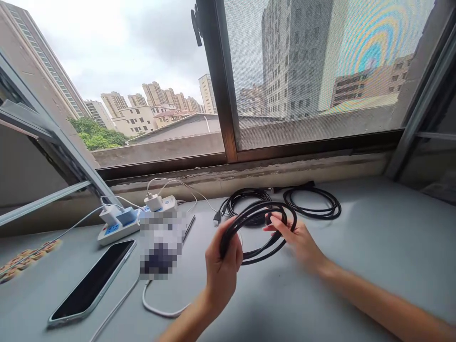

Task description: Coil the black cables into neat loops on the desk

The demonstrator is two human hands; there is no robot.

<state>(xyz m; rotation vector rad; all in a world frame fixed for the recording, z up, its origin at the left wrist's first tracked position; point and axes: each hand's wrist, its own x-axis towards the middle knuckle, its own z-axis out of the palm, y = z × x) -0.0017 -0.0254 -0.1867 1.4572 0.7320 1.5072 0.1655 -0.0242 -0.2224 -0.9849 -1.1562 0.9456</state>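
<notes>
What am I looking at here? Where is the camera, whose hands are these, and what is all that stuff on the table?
There is no machine here. These are a person's two bare hands, filmed by a single camera worn on their head that looks forward and down, which is why the arms come in from the bottom edge.

The left hand is closed around a coil of black cable, held just above the grey table. The right hand touches the coil's far side with its fingertips; whether it grips is hard to tell.

Behind them lie a second black coil and a third black coil. To the left are a phone with a dark screen, a white power strip with chargers plugged in, and a loose white cable. One patch is blurred out.
</notes>
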